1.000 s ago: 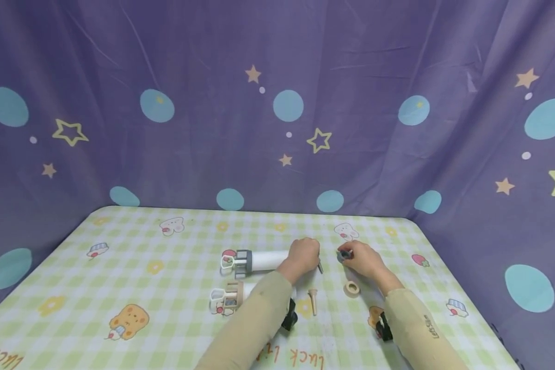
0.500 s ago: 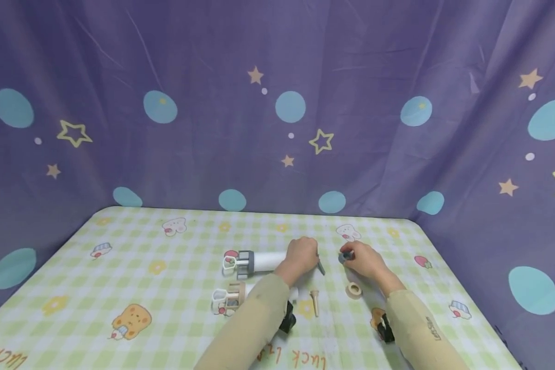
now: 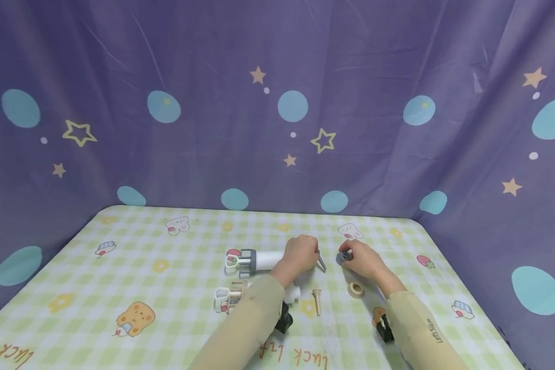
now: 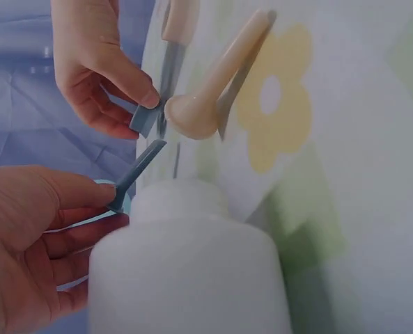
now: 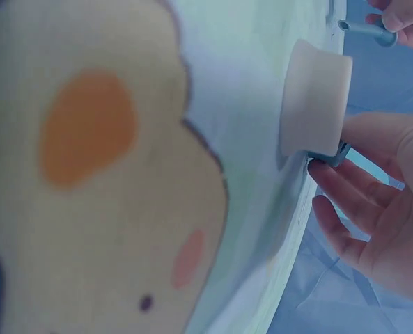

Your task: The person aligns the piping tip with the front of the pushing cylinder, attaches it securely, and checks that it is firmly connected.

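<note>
My left hand (image 3: 300,253) pinches a slim grey nozzle (image 4: 140,172) between thumb and fingers, its narrow tip pointing away. To its right, my right hand (image 3: 364,258) holds a small grey ring cap (image 3: 344,257) between thumb and fingertips; the right wrist view shows only an edge of it. A white tube with a grey collar (image 3: 269,260) and white loop handle lies partly behind the left hand. Nearer lies a second white tube (image 3: 293,294) with a beige collar, largely covered by the left sleeve.
A beige nozzle (image 3: 317,301) lies on the checked tablecloth (image 3: 185,308) between the forearms. Beside it, closer to the right hand, is a beige ring cap (image 3: 356,290). Black wrist cameras hang under both sleeves. A purple curtain (image 3: 203,144) stands behind the table.
The left hand has drawn slightly toward the tube, and more of the grey nozzle shows. The right hand keeps its hold on the grey ring cap, which has tilted slightly. The view has shifted a little.
</note>
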Demonstrator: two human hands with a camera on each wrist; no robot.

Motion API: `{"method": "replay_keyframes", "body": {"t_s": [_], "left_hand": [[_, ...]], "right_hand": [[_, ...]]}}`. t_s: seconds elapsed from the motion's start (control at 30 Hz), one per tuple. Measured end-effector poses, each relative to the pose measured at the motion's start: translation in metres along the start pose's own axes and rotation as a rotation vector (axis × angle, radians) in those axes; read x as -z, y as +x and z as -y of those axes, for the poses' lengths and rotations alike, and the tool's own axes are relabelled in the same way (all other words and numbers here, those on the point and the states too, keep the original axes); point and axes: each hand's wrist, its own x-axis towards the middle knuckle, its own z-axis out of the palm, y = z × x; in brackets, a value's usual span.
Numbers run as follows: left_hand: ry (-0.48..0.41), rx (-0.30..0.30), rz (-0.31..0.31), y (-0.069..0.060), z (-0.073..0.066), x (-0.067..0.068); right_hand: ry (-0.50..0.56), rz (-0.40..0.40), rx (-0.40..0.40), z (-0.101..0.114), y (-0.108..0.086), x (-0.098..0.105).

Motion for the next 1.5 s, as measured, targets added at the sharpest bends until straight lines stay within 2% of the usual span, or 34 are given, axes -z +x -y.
{"method": "replay_keyframes", "body": {"t_s": [0.27, 0.47, 0.67, 0.97, 1.23, 1.5], "left_hand": [[-0.165, 0.032, -0.012, -0.007, 0.008, 0.008], [-0.216, 0.03, -0.038, -0.011, 0.013, 0.009], [-0.298, 0.063, -0.048, -0.016, 0.019, 0.013], [-0.328, 0.109, -0.102, -0.026, 0.031, 0.02], [-0.368, 0.122, -0.161, -0.034, 0.038, 0.025], [-0.409, 0.138, -0.228, -0.041, 0.042, 0.027]], "right_hand": [[0.062, -0.026, 0.039, 0.005, -0.001, -0.001], [0.118, -0.036, 0.054, 0.011, -0.002, -0.002], [0.191, -0.032, 0.05, 0.018, -0.003, -0.003], [0.31, -0.049, 0.073, 0.031, -0.004, -0.005], [0.358, -0.061, 0.074, 0.038, -0.006, -0.009], [0.368, -0.097, 0.155, 0.045, -0.008, -0.01]]}}
